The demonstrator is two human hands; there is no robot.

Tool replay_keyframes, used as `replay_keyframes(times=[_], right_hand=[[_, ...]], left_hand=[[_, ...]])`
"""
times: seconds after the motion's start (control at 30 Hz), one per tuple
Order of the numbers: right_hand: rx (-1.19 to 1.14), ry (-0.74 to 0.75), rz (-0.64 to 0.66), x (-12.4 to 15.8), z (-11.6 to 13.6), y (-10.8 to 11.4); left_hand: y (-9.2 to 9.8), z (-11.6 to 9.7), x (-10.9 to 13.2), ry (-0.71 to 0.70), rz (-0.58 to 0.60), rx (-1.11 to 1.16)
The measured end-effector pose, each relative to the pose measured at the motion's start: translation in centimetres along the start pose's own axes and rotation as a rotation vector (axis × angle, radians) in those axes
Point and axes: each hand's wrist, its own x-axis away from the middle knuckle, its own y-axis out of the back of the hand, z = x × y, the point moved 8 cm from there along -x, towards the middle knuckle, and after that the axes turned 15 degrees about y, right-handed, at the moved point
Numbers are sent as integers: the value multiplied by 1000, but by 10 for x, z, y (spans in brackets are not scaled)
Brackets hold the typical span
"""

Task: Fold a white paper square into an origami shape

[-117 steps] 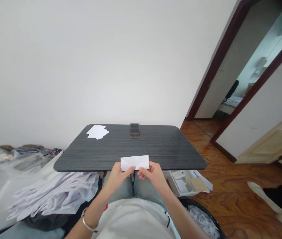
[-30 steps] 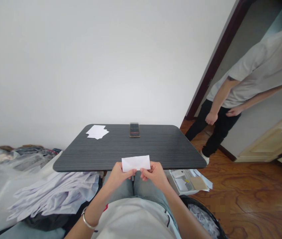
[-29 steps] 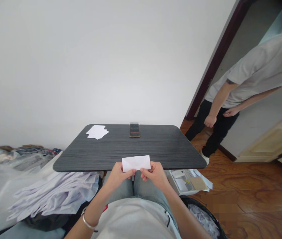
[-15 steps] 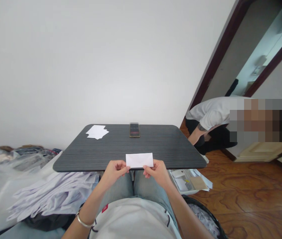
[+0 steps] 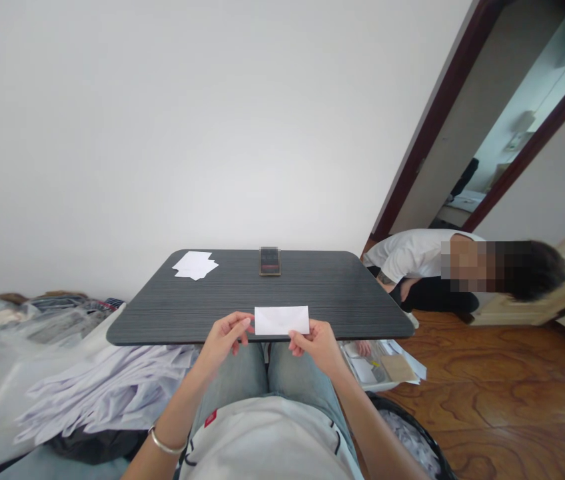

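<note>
The left hand [image 5: 222, 340] and right hand [image 5: 318, 347] pinch the short ends of a folded white paper [image 5: 281, 321], held flat, long axis running left to right, above the near edge of the dark surface [image 5: 332, 293]

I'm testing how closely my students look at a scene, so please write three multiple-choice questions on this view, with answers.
1. Where is the other person?
A) Crouched beside the right end of the table
B) Seated at the left by the clothes
C) Standing behind the table

2. What colour is the table's top?
A) Cream
B) Dark grey
C) Red

3. What is the state of the white paper slip?
A) Lying flat on the table
B) Held up in both hands
C) Crumpled on the floor

Answers:
1. A, the person crouches just past the table's right end.
2. B, the top shows dark grey with fine stripes.
3. B, the left hand and right hand hold its two ends.
</note>
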Motion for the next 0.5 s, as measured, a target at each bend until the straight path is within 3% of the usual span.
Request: replay_keyframes(times=[0.17, 0.5], right_hand=[[-4, -6, 58, 2, -3, -10], [-112, -63, 41, 7, -5, -25]], left_hand=[[-24, 2, 1, -8, 102, -91], [-34, 1, 3, -48, 32, -106]])
